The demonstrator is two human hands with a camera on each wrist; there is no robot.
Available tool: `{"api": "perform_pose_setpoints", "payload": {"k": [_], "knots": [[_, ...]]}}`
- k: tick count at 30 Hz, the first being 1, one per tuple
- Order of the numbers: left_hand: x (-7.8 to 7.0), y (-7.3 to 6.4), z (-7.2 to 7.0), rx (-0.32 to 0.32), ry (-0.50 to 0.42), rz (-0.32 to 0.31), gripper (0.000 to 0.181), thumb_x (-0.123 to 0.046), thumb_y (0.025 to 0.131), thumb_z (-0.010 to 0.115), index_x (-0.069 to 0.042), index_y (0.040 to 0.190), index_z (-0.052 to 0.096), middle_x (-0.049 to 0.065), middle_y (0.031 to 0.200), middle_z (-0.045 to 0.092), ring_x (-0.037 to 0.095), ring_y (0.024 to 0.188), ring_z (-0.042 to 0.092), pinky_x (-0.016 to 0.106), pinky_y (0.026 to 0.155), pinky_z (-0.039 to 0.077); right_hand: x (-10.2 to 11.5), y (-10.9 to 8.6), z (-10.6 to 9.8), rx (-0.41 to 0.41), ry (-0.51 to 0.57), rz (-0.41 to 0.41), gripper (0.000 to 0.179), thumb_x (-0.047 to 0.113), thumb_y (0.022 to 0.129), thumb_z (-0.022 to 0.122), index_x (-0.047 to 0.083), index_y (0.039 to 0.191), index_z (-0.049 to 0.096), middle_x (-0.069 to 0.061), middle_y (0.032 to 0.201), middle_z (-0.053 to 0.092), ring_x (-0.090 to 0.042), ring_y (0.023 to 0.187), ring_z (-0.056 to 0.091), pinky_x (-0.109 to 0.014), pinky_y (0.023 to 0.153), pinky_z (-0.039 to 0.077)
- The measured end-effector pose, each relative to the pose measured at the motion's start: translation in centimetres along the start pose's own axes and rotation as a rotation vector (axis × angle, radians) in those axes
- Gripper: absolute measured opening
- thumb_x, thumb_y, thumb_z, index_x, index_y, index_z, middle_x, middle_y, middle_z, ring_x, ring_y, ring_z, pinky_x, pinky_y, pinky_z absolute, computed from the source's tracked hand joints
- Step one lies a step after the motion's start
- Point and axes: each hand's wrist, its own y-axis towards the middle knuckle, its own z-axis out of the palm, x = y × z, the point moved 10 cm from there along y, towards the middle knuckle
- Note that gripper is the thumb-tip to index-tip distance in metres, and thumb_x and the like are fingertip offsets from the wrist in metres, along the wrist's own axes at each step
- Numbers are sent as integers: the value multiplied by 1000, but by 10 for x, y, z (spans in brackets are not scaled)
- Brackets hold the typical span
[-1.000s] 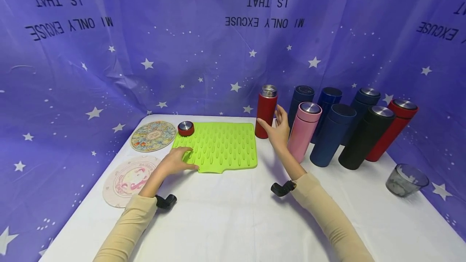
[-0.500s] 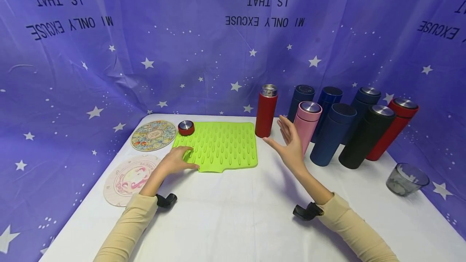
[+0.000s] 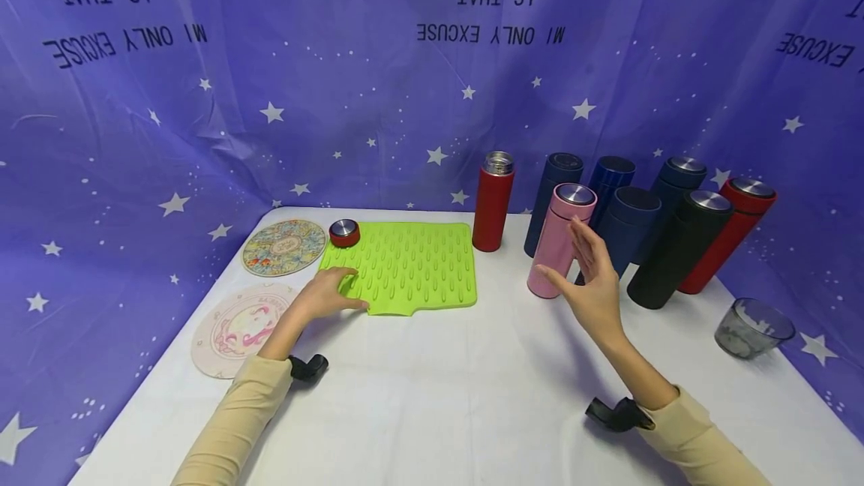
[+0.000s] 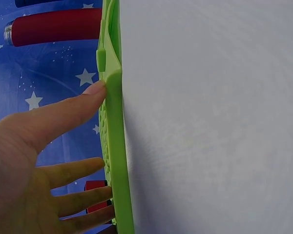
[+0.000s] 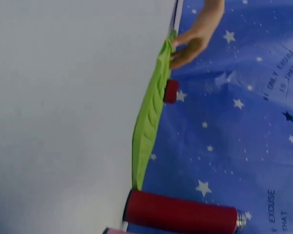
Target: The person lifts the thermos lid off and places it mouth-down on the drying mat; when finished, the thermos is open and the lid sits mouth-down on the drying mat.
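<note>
Pink flask (image 3: 553,246) upright just beside right hand (image 3: 599,291); fingers parted, nothing gripped, contact unclear. Green mat (image 3: 418,268) touched by left hand (image 3: 322,295), fingers apart. Pink flask could be toppled if clipped by thumb.

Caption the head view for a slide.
Left hand at the green mat, right hand near the pink bottle, uncapped red bottle standing upright.

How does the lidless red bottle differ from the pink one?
The red bottle has no lid, its silvery neck bare; the pink bottle is capped. The red bottle stands farther back; the pink bottle stands closer to the front, partly behind the right hand. Both are upright.
</note>
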Motion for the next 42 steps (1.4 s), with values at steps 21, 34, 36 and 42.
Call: {"api": "perform_pose_setpoints", "payload": {"k": [21, 34, 36, 42], "knots": [[-3, 2, 0, 14, -3, -16, 79, -41, 77, 79, 6, 134, 50, 28, 134, 50, 48, 126, 42, 59, 104, 34, -61, 23, -21, -101, -90, 147, 85, 2, 80, 77, 7, 150, 28, -14, 151, 36, -27, 138, 36, -43, 111, 30], [-3, 2, 0, 20, -5, -16, 79, -40, 78, 79, 7, 134, 50, 28, 135, 50, 48, 126, 41, 59, 105, 33, -136, 22, -17, -110, -164, 226, 97, 13, 74, 85, 18, 152, 27, -12, 142, 49, -28, 124, 52, -46, 100, 45], [-3, 2, 0, 19, -10, -14, 79, -39, 77, 79, 7, 134, 49, 29, 135, 49, 48, 126, 41, 59, 105, 32, -136, 22, -17, -120, -179, 215, 96, 16, 73, 86, 18, 151, 30, -12, 139, 51, -28, 122, 54, -45, 98, 46], [-15, -2, -9, 0, -57, 21, 82, -35, 78, 80, 8, 138, 44, 29, 137, 47, 48, 127, 40, 58, 106, 32, -134, 21, -19, -148, -182, 209, 93, 17, 71, 88, 16, 148, 36, -11, 136, 54, -27, 117, 57, -43, 96, 49]]}}
